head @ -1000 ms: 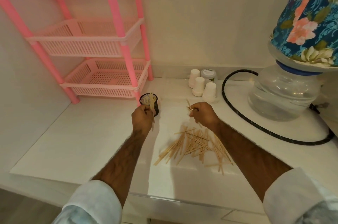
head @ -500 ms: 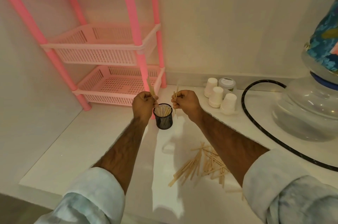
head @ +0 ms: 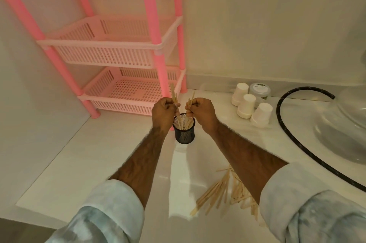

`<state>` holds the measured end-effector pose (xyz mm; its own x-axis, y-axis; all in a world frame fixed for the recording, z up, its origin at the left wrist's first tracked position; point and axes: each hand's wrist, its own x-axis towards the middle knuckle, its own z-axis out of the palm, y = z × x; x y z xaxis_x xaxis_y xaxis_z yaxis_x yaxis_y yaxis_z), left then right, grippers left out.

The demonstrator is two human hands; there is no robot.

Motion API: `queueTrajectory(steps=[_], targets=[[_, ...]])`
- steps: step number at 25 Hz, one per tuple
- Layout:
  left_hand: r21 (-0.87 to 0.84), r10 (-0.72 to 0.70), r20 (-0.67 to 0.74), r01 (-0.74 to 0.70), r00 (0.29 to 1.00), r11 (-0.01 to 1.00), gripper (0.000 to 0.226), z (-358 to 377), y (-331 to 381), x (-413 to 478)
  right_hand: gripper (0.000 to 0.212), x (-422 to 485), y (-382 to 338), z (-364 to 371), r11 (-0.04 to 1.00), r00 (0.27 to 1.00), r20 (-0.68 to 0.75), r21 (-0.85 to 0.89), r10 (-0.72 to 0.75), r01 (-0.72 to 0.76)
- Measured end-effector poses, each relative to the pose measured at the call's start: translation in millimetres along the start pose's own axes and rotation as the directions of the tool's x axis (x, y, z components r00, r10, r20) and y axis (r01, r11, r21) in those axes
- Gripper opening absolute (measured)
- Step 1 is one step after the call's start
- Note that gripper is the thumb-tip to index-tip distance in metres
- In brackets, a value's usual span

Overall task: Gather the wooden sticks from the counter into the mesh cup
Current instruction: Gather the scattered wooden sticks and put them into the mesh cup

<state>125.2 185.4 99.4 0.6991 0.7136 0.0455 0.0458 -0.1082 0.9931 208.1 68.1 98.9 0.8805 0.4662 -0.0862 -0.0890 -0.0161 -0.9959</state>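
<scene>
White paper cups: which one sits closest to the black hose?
The rightmost cup, frontmost in the diagonal row, right beside the hose; the other two stand farther back-left.

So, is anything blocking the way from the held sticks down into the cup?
Nothing visible. The left hand and right hand hold sticks just above the cup, whose mouth is open; sticks already inside leave room.
</scene>
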Motion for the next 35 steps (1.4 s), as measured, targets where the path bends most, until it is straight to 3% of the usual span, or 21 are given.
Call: queueTrajectory(steps=[5,13,20,26,30,35], targets=[[-0.039,0.041,0.004,-0.041,0.999,0.998,0.013,1.5,5.2,9.3,0.016,14.7,-4.5,2.0,0.999,0.999,0.01,-0.005,-0.035,0.035],[0.142,-0.02,0.018,0.017,1.0,0.99,0.006,1.7,-11.2,9.4,0.008,20.5,9.2,8.8,0.993,0.997,0.049,-0.102,0.063,-0.058],[0.203,-0.03,0.057,0.017,0.998,0.979,0.014,1.4,-13.9,1.4,0.008,10.7,9.0,5.0,0.987,0.996,0.054,-0.146,0.073,-0.065],[0.23,0.016,-0.014,-0.012,1.0,0.973,0.015,1.3,-5.5,-4.2,0.016,1.3,-0.1,-9.4,0.989,0.999,-0.038,-0.146,0.007,-0.013],[0.337,0.149,-0.061,-0.12,0.987,0.934,0.014,5.1,-5.0,-28.2,0.015,-16.7,0.6,-37.5,0.989,0.99,-0.136,-0.147,-0.028,0.008],[0.497,0.201,0.012,-0.18,0.98,0.849,0.014,26.5,-18.8,-96.1,0.019,-57.9,19.3,-102.5,0.968,0.981,-0.194,-0.245,0.003,-0.051]])
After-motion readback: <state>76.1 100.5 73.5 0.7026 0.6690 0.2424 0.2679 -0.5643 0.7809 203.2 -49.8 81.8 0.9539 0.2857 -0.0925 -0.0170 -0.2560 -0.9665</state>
